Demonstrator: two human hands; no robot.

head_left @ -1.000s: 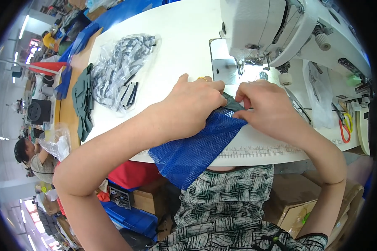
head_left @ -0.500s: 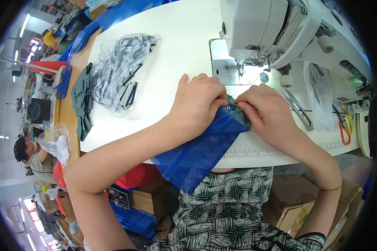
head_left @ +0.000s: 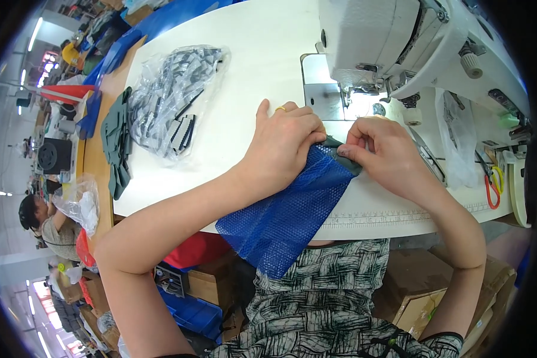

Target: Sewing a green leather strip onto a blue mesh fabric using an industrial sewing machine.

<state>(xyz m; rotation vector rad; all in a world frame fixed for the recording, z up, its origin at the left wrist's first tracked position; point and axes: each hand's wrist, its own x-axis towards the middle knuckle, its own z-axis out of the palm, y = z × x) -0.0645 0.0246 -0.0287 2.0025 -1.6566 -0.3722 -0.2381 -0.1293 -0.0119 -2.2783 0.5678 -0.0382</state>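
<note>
A piece of blue mesh fabric (head_left: 292, 209) hangs over the table's front edge toward my lap. Along its upper end runs a dark green fabric strip (head_left: 351, 164). My left hand (head_left: 286, 143) pinches the upper left corner, where mesh and green strip meet. At the right end of the strip, my right hand (head_left: 383, 146) grips the green fabric between thumb and fingers. Both hands are just in front of the sewing machine (head_left: 370, 42), whose lit needle area and metal plate (head_left: 323, 101) lie beyond them. The fingertips partly hide the strip.
A clear bag of dark and light strips (head_left: 176, 98) lies at the left, beside stacked green fabric pieces (head_left: 118, 143). Metal snips (head_left: 426, 152), a plastic bag (head_left: 456, 137) and red-and-yellow-handled scissors (head_left: 493, 185) lie at the right. A person (head_left: 53, 227) sits far left.
My right hand has shifted slightly, and its fingers have changed their grip on the green strip. The mesh is spread a little wider. My left hand stays nearly in place.
</note>
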